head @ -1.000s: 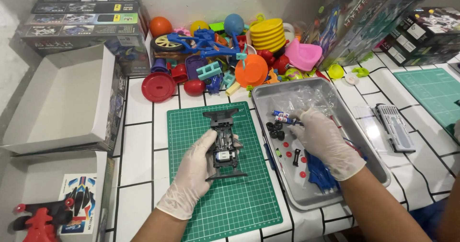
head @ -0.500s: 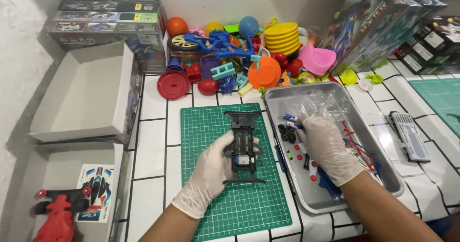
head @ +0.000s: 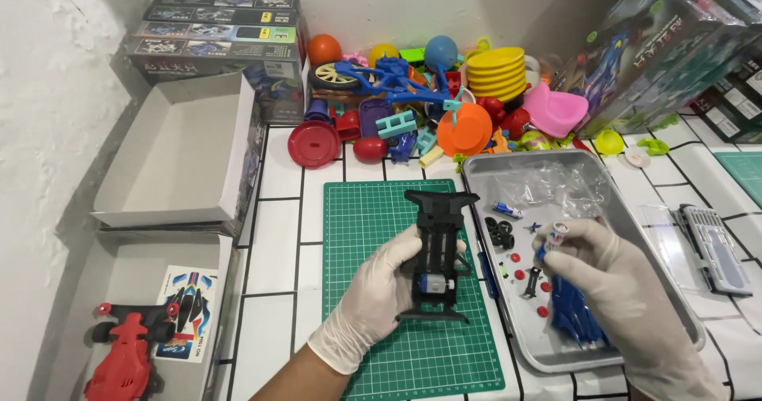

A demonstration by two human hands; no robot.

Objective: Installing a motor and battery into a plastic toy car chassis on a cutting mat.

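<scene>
- The left hand [head: 373, 298], in a white glove, has its grip closed around a black toy car frame [head: 438, 257], held above the green cutting mat [head: 373, 234] at the near edge of the tabletop [head: 274, 242].
- The right hand [head: 615, 278] pinches a small tube [head: 554, 237] between its fingertips, over the metal tray [head: 492, 167] just right of the mat.
- In the tray lie small black and red parts and a blue car body [head: 575, 322].
- Along the far edge sits a pile of coloured plastic toys [head: 429, 92].
</scene>
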